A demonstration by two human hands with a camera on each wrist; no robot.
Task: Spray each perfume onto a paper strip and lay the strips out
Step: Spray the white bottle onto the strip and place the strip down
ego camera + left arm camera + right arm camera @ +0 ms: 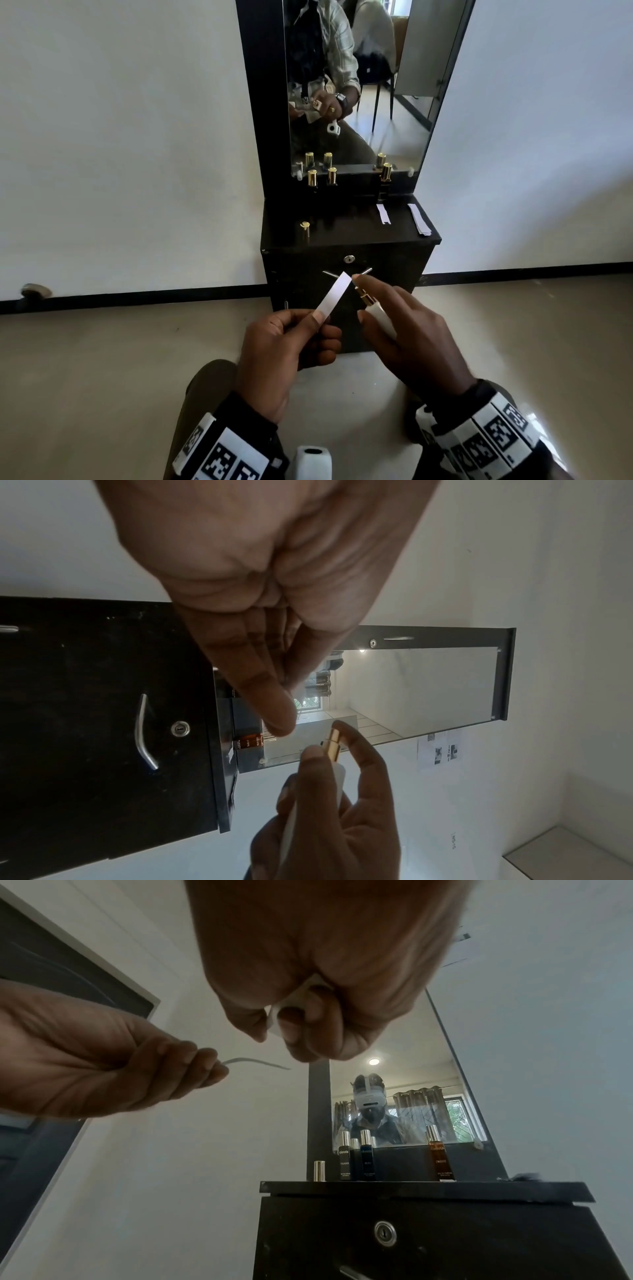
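My left hand (291,337) pinches the lower end of a white paper strip (335,296) between thumb and fingers, and the strip slants up to the right. My right hand (407,329) grips a white perfume bottle (380,317) with a gold sprayer (363,295). Its forefinger rests on the sprayer top, whose nozzle sits just right of the strip's upper end. The right wrist view shows the strip (255,1062) edge-on and the bottle's base (294,1001) inside my curled fingers. A loose gold cap (305,230) stands on the cabinet top. Two strips (383,213) (419,219) lie at its right.
A black cabinet (346,253) with a mirror (363,85) stands against the white wall. Three gold-capped bottles stand at the mirror's foot: two on the left (312,178) (332,175) and one on the right (386,173). A keyhole (349,259) and metal handle sit on the drawer front.
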